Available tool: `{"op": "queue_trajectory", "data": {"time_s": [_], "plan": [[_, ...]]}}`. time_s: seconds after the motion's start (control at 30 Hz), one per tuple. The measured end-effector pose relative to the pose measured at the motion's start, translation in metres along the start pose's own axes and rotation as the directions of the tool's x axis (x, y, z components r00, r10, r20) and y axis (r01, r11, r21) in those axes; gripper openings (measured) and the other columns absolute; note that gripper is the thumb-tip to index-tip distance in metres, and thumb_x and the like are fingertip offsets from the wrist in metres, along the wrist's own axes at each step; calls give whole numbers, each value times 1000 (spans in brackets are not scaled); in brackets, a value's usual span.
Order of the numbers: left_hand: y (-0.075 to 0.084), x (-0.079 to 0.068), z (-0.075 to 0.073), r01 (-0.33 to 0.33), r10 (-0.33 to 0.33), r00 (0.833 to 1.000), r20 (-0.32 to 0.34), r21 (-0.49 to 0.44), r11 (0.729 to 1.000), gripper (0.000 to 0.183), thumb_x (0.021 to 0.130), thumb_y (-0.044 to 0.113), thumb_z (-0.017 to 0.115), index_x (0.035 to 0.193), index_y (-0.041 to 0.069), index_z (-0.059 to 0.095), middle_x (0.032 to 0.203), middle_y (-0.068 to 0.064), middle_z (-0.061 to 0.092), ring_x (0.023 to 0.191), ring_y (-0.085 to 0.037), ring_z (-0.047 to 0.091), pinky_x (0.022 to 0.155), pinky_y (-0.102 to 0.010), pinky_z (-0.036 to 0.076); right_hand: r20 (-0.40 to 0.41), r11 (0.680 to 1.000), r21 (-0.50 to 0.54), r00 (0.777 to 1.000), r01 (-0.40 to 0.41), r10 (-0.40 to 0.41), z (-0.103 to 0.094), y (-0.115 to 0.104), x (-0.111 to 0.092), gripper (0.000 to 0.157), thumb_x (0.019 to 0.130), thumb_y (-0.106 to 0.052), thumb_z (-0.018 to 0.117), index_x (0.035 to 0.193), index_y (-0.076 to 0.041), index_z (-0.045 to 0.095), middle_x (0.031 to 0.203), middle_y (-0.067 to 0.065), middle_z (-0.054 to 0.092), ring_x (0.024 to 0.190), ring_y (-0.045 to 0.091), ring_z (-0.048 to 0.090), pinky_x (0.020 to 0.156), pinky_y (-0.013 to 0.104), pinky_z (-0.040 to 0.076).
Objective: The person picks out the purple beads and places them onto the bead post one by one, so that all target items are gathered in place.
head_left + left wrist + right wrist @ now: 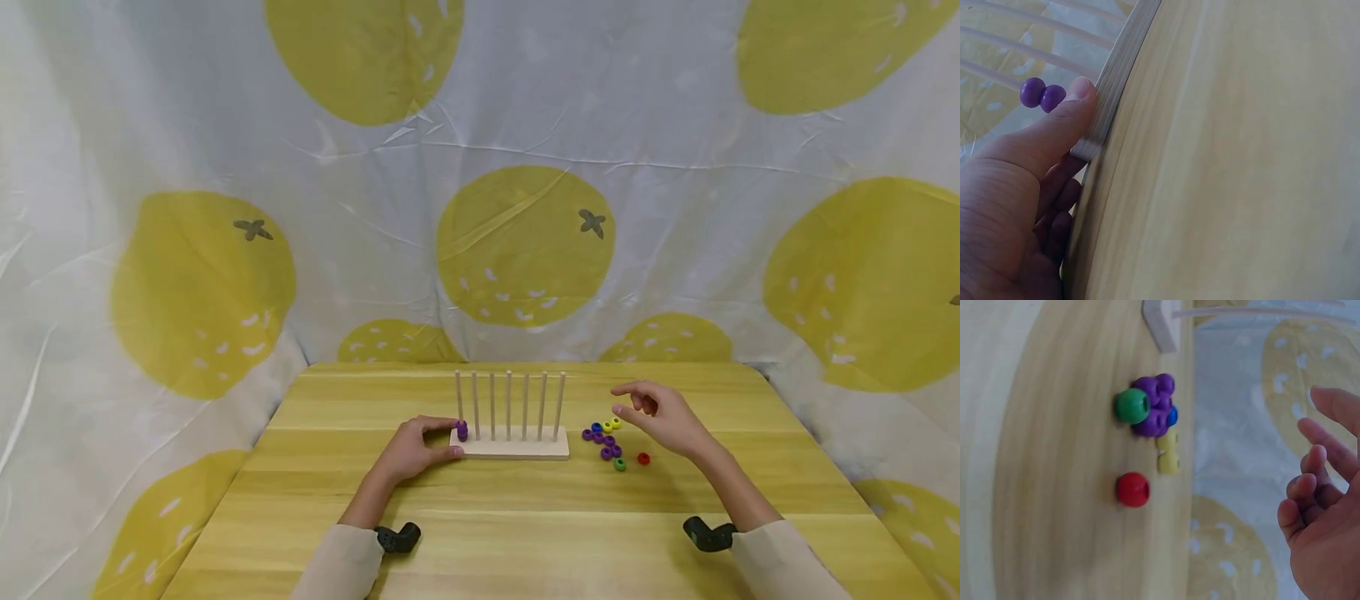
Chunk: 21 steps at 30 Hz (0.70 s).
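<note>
A wooden peg rack (517, 448) with several upright pegs stands on the table. My left hand (408, 450) grips the left end of its base, thumb along the front edge and fingers reaching round behind. Two purple beads (1041, 94) sit stacked low on the leftmost peg, just beside that thumb. To the right of the rack lies a loose cluster of beads: several purple beads (606, 454), a blue bead (597, 427), two yellow beads (1169, 450) and a green bead (1132, 406). My right hand (663, 417) hovers over the cluster's right side, fingers loosely bent, holding nothing.
A red bead (643, 458) lies a little apart, to the right of the cluster. The wood-grain table (517, 533) ends at the back against a white curtain (375, 250) printed with yellow fruit. Dark devices (399, 538) are worn at both wrists.
</note>
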State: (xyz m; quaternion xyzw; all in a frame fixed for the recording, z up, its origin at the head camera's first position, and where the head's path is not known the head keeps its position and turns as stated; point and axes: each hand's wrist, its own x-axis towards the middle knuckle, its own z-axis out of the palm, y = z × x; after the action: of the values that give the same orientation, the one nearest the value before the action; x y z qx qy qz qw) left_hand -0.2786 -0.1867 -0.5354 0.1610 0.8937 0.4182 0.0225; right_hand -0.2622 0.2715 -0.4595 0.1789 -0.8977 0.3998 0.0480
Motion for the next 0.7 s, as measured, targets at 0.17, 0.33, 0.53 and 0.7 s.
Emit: {"op": "queue_trajectory", "data": {"time_s": [0.17,0.33,0.53,0.7], "plan": [[1,1,1,2,-2,1000,-2,4,1000,57,81,49,86,131,25,72,137,0,68,137,-31,55,117,-53,41,12,1000,-7,1000,-21,21,2,14,-8,33,99,-34,71,123,-11,72,80,3,47,65,12,36,57,30,32],[1,2,1,11,-11,1000,-10,1,1000,55,81,47,87,131,27,72,136,2,68,137,-29,55,118,-53,40,26,999,-14,998,-51,51,8,28,-13,36,98,-33,73,121,-6,73,80,1,48,66,9,36,57,28,32],[1,1,2,21,-21,1000,-4,-2,1000,56,81,48,87,131,28,72,137,3,68,138,-28,54,119,-52,40,50,995,-3,994,-99,100,15,41,-22,33,97,-31,74,116,-5,75,80,2,50,67,9,40,57,28,35],[1,1,3,23,-23,1000,-8,9,1000,56,81,48,87,131,28,72,136,3,68,137,-28,55,118,-52,41,69,988,-13,986,-154,154,21,50,-25,30,96,-30,75,115,-6,75,83,2,55,70,12,46,60,26,39]]}}
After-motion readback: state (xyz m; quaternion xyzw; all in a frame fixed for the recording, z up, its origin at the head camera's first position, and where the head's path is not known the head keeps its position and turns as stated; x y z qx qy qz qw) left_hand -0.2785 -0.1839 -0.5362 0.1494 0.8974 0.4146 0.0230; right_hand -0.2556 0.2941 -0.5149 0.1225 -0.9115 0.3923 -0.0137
